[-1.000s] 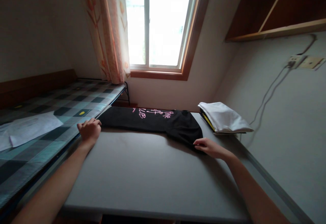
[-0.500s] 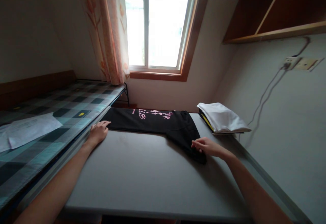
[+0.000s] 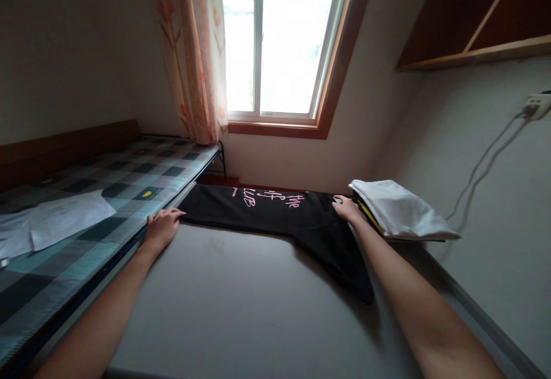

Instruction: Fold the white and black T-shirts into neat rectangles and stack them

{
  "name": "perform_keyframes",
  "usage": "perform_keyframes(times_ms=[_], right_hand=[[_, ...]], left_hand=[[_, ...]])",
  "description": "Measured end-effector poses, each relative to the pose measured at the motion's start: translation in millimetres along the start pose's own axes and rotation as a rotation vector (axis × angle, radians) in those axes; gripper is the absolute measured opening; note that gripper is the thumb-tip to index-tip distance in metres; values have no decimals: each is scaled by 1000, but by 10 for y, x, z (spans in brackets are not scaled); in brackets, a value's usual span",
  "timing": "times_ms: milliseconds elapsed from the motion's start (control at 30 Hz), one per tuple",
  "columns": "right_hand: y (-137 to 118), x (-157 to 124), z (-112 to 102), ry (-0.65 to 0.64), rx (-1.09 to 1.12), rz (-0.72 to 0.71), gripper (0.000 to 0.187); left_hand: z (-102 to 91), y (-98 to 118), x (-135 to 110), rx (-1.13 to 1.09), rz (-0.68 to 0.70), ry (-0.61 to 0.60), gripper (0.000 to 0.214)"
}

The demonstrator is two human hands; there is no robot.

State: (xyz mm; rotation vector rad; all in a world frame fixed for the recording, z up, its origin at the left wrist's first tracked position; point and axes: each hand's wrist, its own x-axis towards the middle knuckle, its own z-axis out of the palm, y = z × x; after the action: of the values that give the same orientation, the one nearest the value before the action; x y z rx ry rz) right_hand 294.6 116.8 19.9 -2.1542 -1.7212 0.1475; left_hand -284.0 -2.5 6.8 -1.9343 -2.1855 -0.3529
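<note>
A black T-shirt (image 3: 258, 209) with pink lettering lies folded lengthwise across the grey-white table (image 3: 241, 298). Its hem is at the left, and a sleeve angles toward me on the right. At the near hem corner, my left hand (image 3: 163, 228) has its fingers closed on the cloth, though the fingertips are partly hidden. My right hand (image 3: 346, 209) pinches the shirt's far right edge by the collar. The sleeve lies loose beside my right forearm.
A folded stack with a white cloth (image 3: 400, 209) on top sits at the table's back right. Along the left is a bed with a checked mattress (image 3: 167, 169) and papers (image 3: 71, 218). A window (image 3: 293, 40), a curtain (image 3: 202, 51) and a wall shelf (image 3: 477, 46) are beyond.
My right hand has moved from the sleeve end up to the collar edge. The sleeve is released on the table. My left hand stays at the hem, and the view has turned slightly left.
</note>
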Motion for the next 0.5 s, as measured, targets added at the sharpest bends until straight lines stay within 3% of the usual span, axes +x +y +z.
perform_keyframes(times_ms=[233,500], right_hand=[[-107,367,187,-14,-12,-46,38],[-57,528,257,34,13,-50,33]], left_hand=[[37,44,23,26,3,4,38],[52,109,51,40,-7,-12,39]])
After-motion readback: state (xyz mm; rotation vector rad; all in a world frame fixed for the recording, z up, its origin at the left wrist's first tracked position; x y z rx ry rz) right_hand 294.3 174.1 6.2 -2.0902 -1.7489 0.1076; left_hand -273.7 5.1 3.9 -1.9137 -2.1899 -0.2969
